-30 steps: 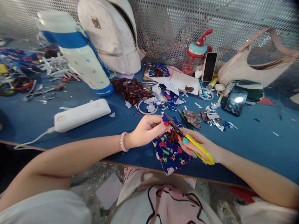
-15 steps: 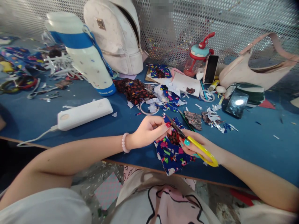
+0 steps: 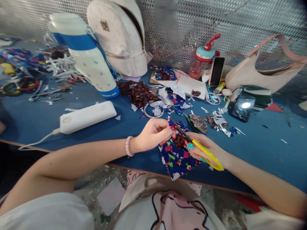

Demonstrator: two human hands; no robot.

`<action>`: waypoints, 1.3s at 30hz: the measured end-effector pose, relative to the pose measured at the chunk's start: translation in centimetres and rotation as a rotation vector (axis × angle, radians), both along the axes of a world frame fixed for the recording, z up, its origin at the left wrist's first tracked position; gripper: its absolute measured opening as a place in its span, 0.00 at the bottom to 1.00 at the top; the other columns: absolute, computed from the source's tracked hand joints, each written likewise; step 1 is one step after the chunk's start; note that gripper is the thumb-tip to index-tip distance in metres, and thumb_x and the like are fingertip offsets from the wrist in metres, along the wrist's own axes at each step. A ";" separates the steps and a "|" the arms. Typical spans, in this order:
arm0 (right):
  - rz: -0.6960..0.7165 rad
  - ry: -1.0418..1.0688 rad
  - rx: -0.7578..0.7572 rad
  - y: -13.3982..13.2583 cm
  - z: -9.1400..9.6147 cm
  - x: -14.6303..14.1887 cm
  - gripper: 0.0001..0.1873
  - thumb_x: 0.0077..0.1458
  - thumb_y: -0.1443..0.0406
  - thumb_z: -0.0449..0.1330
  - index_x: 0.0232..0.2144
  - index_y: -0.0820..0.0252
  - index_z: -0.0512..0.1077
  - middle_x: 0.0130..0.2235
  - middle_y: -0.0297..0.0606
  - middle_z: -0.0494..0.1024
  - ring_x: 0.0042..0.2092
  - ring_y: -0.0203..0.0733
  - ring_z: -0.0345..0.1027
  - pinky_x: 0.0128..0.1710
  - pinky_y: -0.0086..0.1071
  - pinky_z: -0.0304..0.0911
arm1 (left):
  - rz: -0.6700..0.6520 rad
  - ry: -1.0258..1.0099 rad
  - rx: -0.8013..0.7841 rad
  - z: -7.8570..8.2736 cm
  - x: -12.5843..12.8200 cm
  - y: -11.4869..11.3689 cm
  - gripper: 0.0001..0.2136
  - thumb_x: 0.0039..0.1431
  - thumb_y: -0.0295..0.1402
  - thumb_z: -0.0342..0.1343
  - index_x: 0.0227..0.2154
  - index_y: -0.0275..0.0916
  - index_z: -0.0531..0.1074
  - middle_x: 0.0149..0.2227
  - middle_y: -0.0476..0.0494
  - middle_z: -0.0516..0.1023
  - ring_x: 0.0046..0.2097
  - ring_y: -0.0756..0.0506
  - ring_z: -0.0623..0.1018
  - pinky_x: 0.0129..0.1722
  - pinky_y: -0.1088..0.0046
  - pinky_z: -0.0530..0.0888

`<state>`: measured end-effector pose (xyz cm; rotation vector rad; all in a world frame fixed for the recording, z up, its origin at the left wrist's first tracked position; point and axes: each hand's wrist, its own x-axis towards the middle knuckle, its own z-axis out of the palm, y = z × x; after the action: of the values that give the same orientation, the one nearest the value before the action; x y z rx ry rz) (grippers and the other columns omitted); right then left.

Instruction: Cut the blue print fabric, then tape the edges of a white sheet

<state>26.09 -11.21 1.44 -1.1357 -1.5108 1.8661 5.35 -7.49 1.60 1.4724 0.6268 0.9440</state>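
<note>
Pinched between the thumb and fingers of my left hand [image 3: 155,134] is a piece of dark patterned fabric; a pink beaded bracelet circles that wrist. My right hand [image 3: 203,147] grips yellow-handled scissors [image 3: 208,155], their dark blades pointing up and left beside my left fingertips. Below both hands, a blue printed fabric [image 3: 176,163] with colourful figures reaches over the table edge. A small dark floral piece [image 3: 177,141] shows on top of it. The exact spot where blades meet cloth is partly hidden by my fingers.
A white power bank [image 3: 87,117] with a cable lies left. Behind stand a tall bottle [image 3: 83,60], a white backpack [image 3: 120,41], a red-lidded cup [image 3: 203,56] and a pale handbag [image 3: 263,72]. Dark floral cloth [image 3: 137,92] and paper scraps [image 3: 219,119] litter the blue table [image 3: 268,150].
Both hands stay in nearly the same place. The fingers of my right hand have shifted slightly on the scissors.
</note>
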 end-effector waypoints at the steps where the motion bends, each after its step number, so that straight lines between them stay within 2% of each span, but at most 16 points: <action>1: -0.009 -0.005 0.005 0.0 0.0 0.0 0.25 0.47 0.47 0.66 0.29 0.57 0.59 0.21 0.21 0.56 0.19 0.24 0.45 0.16 0.24 0.43 | -0.002 -0.005 0.002 0.0 0.0 0.0 0.23 0.56 0.50 0.56 0.18 0.35 0.67 0.12 0.54 0.62 0.15 0.57 0.61 0.16 0.82 0.60; 4: -0.037 -0.009 0.008 0.0 0.0 0.0 0.24 0.50 0.47 0.64 0.30 0.58 0.62 0.20 0.22 0.58 0.18 0.25 0.47 0.16 0.24 0.45 | -0.003 -0.012 0.007 -0.1 0.0 0.1 0.23 0.56 0.50 0.56 0.18 0.35 0.67 0.12 0.54 0.62 0.15 0.56 0.61 0.15 0.81 0.59; 7: -0.034 -0.037 0.003 -0.1 0.2 -0.1 0.23 0.51 0.47 0.62 0.28 0.58 0.60 0.18 0.21 0.57 0.17 0.25 0.47 0.15 0.24 0.43 | -0.004 -0.015 0.018 -0.1 0.1 0.1 0.24 0.56 0.51 0.56 0.18 0.35 0.67 0.12 0.54 0.62 0.15 0.57 0.61 0.15 0.82 0.59; 12: -0.002 -0.073 0.028 -0.1 0.8 -0.3 0.28 0.47 0.45 0.64 0.24 0.56 0.54 0.15 0.19 0.53 0.14 0.25 0.46 0.13 0.24 0.39 | -0.022 -0.019 0.033 -0.1 0.1 0.3 0.24 0.57 0.52 0.55 0.18 0.35 0.67 0.11 0.54 0.62 0.15 0.56 0.61 0.15 0.82 0.59; 17: -0.013 -0.068 0.040 0.1 1.2 -0.5 0.28 0.44 0.43 0.64 0.23 0.57 0.57 0.14 0.20 0.54 0.14 0.25 0.46 0.13 0.24 0.39 | 0.005 -0.012 0.050 -0.1 0.1 0.4 0.24 0.57 0.52 0.56 0.18 0.34 0.68 0.12 0.54 0.62 0.15 0.57 0.61 0.16 0.81 0.60; 21: -0.014 -0.102 0.061 0.1 1.4 -0.6 0.29 0.45 0.43 0.63 0.21 0.57 0.56 0.13 0.21 0.55 0.13 0.25 0.46 0.13 0.23 0.39 | 0.009 -0.023 0.052 -0.1 0.1 0.5 0.24 0.56 0.52 0.56 0.18 0.35 0.68 0.12 0.54 0.62 0.15 0.57 0.61 0.16 0.81 0.59; 26: -0.029 -0.149 0.081 0.2 1.3 -0.6 0.31 0.41 0.39 0.63 0.20 0.56 0.56 0.12 0.21 0.55 0.13 0.25 0.45 0.12 0.24 0.39 | 0.013 -0.014 0.069 -0.1 0.1 0.5 0.25 0.57 0.53 0.55 0.16 0.35 0.66 0.13 0.53 0.62 0.16 0.56 0.61 0.17 0.80 0.60; 33: -0.012 -0.158 0.087 0.3 0.7 -0.2 0.30 0.44 0.38 0.61 0.23 0.57 0.58 0.12 0.22 0.57 0.12 0.26 0.46 0.11 0.25 0.39 | 0.026 -0.001 0.077 -0.1 -0.1 0.6 0.24 0.57 0.49 0.56 0.15 0.36 0.65 0.14 0.53 0.63 0.17 0.56 0.61 0.17 0.80 0.59; 39: 0.002 -0.149 0.079 0.4 1.1 -0.4 0.30 0.44 0.40 0.62 0.20 0.57 0.57 0.12 0.22 0.56 0.12 0.25 0.45 0.11 0.25 0.40 | 0.021 0.003 0.080 0.0 -0.1 0.7 0.24 0.57 0.50 0.56 0.15 0.36 0.65 0.13 0.53 0.61 0.17 0.57 0.60 0.17 0.80 0.57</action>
<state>25.66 -10.84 2.55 -1.2608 -1.6522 1.7393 5.28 -6.80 1.56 1.5409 0.6139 0.9933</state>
